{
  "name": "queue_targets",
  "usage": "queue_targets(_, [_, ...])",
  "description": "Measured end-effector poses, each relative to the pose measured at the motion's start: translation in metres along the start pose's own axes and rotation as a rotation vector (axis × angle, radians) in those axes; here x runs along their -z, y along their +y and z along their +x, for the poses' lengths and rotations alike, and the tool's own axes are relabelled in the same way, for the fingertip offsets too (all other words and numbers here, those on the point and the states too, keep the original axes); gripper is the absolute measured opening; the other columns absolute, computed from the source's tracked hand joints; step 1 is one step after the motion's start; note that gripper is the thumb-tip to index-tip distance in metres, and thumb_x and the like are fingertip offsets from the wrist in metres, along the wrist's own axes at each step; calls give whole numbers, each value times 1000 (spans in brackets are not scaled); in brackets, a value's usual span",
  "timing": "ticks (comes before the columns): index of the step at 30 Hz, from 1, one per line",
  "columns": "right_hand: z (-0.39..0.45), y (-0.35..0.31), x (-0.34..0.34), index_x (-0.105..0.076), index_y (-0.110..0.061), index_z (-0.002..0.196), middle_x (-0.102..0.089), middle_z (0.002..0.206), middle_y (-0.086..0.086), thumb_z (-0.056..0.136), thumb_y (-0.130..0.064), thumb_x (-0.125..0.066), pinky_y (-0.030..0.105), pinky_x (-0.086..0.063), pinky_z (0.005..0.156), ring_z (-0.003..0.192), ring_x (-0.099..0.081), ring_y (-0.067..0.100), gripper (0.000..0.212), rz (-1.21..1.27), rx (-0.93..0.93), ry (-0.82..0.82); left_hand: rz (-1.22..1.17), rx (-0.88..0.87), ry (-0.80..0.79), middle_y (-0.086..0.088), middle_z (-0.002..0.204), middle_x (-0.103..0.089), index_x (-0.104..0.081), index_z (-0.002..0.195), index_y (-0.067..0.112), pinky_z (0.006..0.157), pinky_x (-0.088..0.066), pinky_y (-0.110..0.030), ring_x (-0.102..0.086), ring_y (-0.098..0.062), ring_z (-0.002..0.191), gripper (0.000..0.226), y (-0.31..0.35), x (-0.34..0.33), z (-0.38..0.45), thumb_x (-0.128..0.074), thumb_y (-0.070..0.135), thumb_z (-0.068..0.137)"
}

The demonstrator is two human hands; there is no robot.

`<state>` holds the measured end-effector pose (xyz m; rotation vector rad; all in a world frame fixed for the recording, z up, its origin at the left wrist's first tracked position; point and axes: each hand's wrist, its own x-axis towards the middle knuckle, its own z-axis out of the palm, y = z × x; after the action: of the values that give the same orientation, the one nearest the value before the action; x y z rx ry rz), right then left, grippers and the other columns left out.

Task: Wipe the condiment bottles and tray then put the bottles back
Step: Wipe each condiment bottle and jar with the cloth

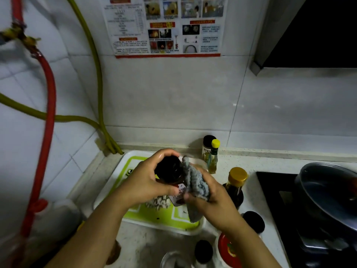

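Wiping step under way. Left hand (146, 182) gripping dark glass condiment bottle (171, 176) above green-and-white plastic tray (135, 157); right hand (208, 192) pressing grey knitted cloth (195, 182) against its side. Next: probably rotate bottle, finish wipe.

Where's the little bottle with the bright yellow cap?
The yellow-capped bottle stands on the counter right of the tray, in front of a black-lidded jar by the wall.

Place: a home kitchen.
Walls: white tile (173, 97), with a gas-safety poster (166, 26) (text too blurred to read).
Cooking: a black hob (274, 192) carried a pan (328, 190).
Counter: speckled worktop (251, 200) held condiment bottles (236, 182).
Pipes: red hose (48, 93) and yellow hose (98, 74) ran down the wall.
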<state>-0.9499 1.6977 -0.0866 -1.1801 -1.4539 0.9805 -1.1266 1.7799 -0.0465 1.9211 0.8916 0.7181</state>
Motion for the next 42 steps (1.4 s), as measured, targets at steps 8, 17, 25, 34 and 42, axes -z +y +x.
queue_targets(8, [-8, 13, -15, -52, -50, 119, -65, 111, -18, 78, -11, -63, 13, -49, 84, 104, -60, -2, 57, -173, 104, 280, -145, 42, 200, 27, 97, -64, -57, 96, 51, 78, -52, -18, -63, 2, 95, 66, 14, 5, -8, -87, 14, 49])
queue_targets(17, [-7, 18, -42, -9, -45, 141, -16, 148, -10, 72, -54, -62, 28, -31, 111, 138, -23, 9, 87, -424, 110, 301, -349, 204, 386, 13, 91, -65, -55, 99, 36, 70, -59, -36, -67, -13, 87, 47, 20, -19, -6, -83, 17, 66])
queue_targets(25, [-12, 21, -22, -37, -45, 133, -50, 131, -12, 65, -33, -79, 36, -47, 100, 123, -50, 7, 80, -78, 61, 247, -216, 97, -25, 23, 109, -62, -52, 108, 52, 84, -51, -22, -61, -5, 106, 69, 5, 7, -10, -83, 36, 48])
queue_targets(34, [-12, 20, -31, -39, -47, 133, -51, 125, -23, 74, -5, -59, 21, -45, 96, 119, -50, 5, 75, -354, 227, 446, -270, 83, 130, 10, 119, -53, -40, 114, 36, 79, -51, -15, -59, 6, 99, 61, -9, -24, -13, -78, 11, 73])
queue_targets(42, [-12, 10, -29, -46, -39, 130, -53, 129, -10, 75, -10, -55, 36, -49, 98, 122, -52, 11, 63, 33, 141, 278, -310, 188, 124, 15, 117, -55, -46, 108, 43, 75, -56, -30, -63, -8, 100, 67, -7, -26, -20, -80, 42, 50])
